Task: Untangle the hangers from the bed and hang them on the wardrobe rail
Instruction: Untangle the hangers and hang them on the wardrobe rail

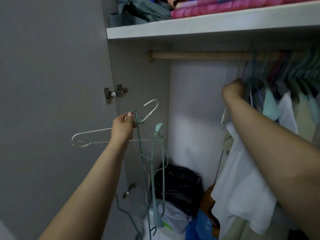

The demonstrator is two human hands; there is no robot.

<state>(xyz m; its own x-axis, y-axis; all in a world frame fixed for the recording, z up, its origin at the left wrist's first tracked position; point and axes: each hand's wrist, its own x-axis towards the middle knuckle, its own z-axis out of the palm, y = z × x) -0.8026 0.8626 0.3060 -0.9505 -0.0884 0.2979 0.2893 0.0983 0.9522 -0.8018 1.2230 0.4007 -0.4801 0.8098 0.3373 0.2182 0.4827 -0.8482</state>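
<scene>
Wardrobe rail (199, 55) crowded rightward, left hand (122, 127) grip holding tangled hangers (152, 153), right hand (232, 91) grip unclear among clothes (242, 187)

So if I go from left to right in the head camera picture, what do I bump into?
Grey wardrobe door → silver metal hinge → left hand gripping tangled white and teal hangers → right hand → hanging clothes.

White shelf (207, 25) across the top, carrying folded pink bedding (233, 7) and grey-green cloth (143, 13). Door hinge (115, 93) on the left panel. White garment (242, 187) hanging at right. Wardrobe floor: black bag (180, 184), blue bag (202, 226), white plastic bag (174, 217), touching in one heap.
</scene>
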